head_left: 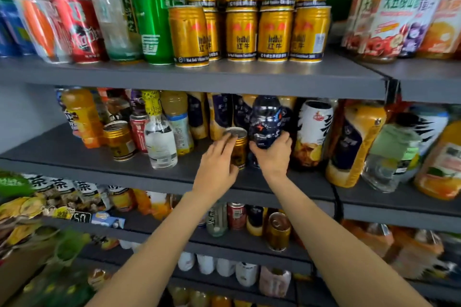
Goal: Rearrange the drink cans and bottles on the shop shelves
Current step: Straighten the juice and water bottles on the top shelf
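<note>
On the middle grey shelf (74, 157) my left hand (217, 169) grips a small gold can (238, 147) that stands upright near the shelf's front. Right beside it my right hand (272, 154) holds a dark blue bottle (267, 119) by its lower part, tilted slightly left and touching the gold can. Another gold can (119, 139) stands further left on the same shelf, next to a red can (138, 132) and a clear bottle (161, 144).
The top shelf (199, 75) carries stacked gold Red Bull cans (274, 35), green, red and blue cans at left and juice bottles at right. Yellow and orange drink bottles (354, 144) crowd the middle shelf's right. Lower shelves hold a gold can (278, 232), more cans and snack bags.
</note>
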